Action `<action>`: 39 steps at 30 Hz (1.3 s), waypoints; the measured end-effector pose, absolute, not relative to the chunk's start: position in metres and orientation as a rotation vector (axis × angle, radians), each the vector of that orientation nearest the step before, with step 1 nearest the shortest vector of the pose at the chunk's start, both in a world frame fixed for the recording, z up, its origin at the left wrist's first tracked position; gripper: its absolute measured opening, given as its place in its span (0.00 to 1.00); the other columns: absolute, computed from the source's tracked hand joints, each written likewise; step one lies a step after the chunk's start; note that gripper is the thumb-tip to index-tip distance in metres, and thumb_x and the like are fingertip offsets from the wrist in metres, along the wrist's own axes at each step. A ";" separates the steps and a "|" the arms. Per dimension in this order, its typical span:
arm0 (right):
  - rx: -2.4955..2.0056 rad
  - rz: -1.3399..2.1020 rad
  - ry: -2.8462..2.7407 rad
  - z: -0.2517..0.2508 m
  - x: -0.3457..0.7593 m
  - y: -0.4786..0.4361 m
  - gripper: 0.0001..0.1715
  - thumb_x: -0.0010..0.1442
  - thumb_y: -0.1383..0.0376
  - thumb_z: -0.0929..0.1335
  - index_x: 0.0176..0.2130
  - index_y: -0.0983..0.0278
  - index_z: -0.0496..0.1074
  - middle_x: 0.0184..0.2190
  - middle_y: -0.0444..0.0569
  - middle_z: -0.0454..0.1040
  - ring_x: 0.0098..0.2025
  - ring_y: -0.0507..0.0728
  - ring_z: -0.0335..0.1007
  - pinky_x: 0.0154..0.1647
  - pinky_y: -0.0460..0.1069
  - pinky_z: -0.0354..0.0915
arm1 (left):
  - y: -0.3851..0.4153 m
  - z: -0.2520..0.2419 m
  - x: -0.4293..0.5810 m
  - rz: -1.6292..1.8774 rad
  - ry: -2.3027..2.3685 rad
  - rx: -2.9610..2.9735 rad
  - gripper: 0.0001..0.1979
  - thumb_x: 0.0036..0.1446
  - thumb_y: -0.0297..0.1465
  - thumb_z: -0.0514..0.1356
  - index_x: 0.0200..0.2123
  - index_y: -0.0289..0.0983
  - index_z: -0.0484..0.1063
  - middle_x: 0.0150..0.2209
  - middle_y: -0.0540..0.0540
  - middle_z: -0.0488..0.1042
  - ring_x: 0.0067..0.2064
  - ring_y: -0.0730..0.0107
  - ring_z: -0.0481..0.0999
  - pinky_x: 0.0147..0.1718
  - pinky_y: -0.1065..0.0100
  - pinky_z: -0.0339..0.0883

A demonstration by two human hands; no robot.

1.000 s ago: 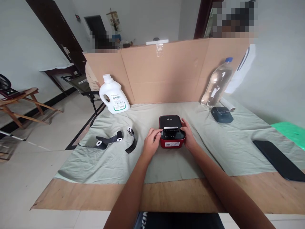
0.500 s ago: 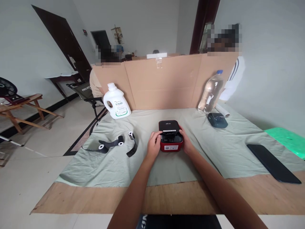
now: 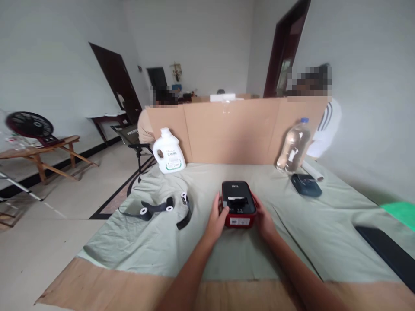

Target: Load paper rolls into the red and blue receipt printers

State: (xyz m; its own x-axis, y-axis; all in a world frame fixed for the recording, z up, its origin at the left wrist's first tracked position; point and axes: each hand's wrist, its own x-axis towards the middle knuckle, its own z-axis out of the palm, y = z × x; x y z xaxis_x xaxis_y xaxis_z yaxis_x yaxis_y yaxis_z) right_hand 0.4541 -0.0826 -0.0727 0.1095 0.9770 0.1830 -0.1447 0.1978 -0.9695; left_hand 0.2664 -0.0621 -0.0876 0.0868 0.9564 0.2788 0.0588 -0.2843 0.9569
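A small red-and-black label printer (image 3: 239, 203) sits on the pale green cloth in front of me, its black lid down flush and a white label on its front. My left hand (image 3: 218, 219) grips its left side, the thumb on the near left corner. Against the right side presses my right hand (image 3: 264, 219), its fingers partly hidden behind the casing. A dark strip shows at the slot in the lid's middle. Left of my hands lie black rolls with white cores (image 3: 145, 213), one with a loose curled strip (image 3: 185, 218).
A white detergent jug (image 3: 170, 153) stands back left, a clear bottle with a blue cap (image 3: 294, 147) back right, before a cardboard screen (image 3: 230, 134). Near the bottle are a dark blue device (image 3: 306, 185) and a white tube (image 3: 313, 170). A dark flat slab (image 3: 385, 250) lies far right. Two people sit beyond.
The printer's lid, raised slightly before, is now closed. My hands have shifted down to its sides. The whole view has tilted upward, so things appear lower.
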 end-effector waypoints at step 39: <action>-0.939 0.909 -1.750 -0.084 0.194 0.176 0.40 0.45 0.61 0.78 0.55 0.59 0.63 0.51 0.51 0.76 0.52 0.64 0.73 0.57 0.62 0.66 | 0.140 -0.049 0.005 1.224 1.304 1.038 0.33 0.42 0.30 0.56 0.55 0.36 0.72 0.34 0.46 0.78 0.32 0.66 0.77 0.33 0.69 0.70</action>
State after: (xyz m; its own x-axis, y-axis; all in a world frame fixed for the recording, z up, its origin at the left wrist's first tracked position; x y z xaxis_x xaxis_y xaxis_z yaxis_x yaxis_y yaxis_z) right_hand 0.1943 0.1764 -0.0838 -0.2846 0.8831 0.3730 0.2025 0.4357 -0.8770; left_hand 0.0046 0.1396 -0.0495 -0.1044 0.9878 -0.1158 -0.0532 0.1108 0.9924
